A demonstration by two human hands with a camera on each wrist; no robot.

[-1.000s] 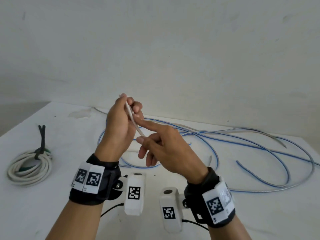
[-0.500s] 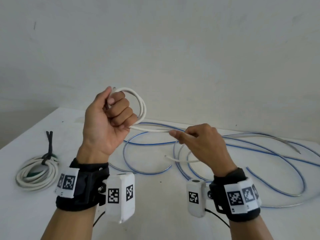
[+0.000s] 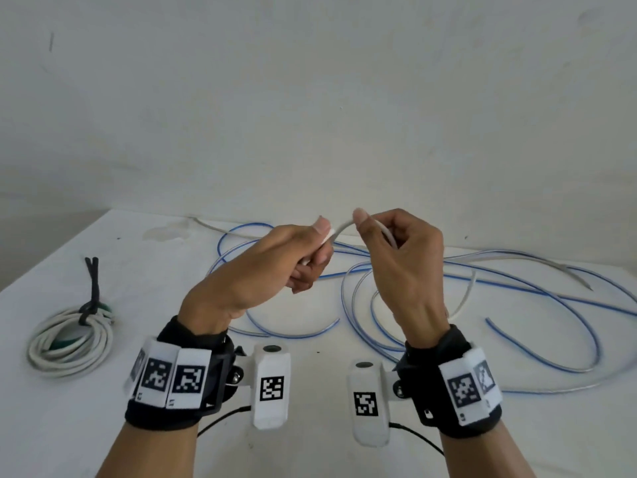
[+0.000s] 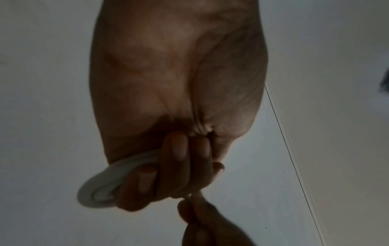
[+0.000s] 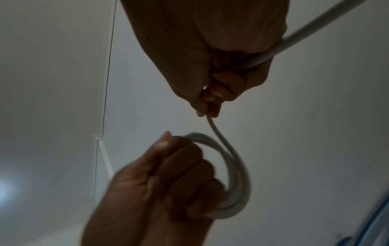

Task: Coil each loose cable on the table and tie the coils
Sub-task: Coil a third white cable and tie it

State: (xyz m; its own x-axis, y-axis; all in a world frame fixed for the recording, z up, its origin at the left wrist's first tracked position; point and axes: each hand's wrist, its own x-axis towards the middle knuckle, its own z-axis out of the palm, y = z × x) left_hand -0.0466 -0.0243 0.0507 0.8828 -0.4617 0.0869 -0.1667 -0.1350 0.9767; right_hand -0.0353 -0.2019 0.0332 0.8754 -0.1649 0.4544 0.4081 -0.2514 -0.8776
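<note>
Both hands are raised above the white table (image 3: 69, 426), working one thin white cable (image 3: 341, 226). My left hand (image 3: 275, 267) grips a small coil of it; the loops (image 4: 99, 189) stick out of the fist in the left wrist view and show as loops (image 5: 235, 166) in the right wrist view. My right hand (image 3: 403, 257) pinches the cable (image 5: 214, 128) between thumb and fingers just right of the coil, and the cable's tail (image 5: 315, 28) runs down past the wrist. A long blue-striped cable (image 3: 517, 294) lies loose on the table behind the hands.
A white cable coil (image 3: 69, 339) bound with a black tie (image 3: 92, 288) lies at the table's left. The wall stands right behind the table. The blue-striped cable's loops spread over the middle and right of the table.
The left hand has turned and moved right, and the right hand has risen from the table to meet it, bringing another turn of white cable to the coil.
</note>
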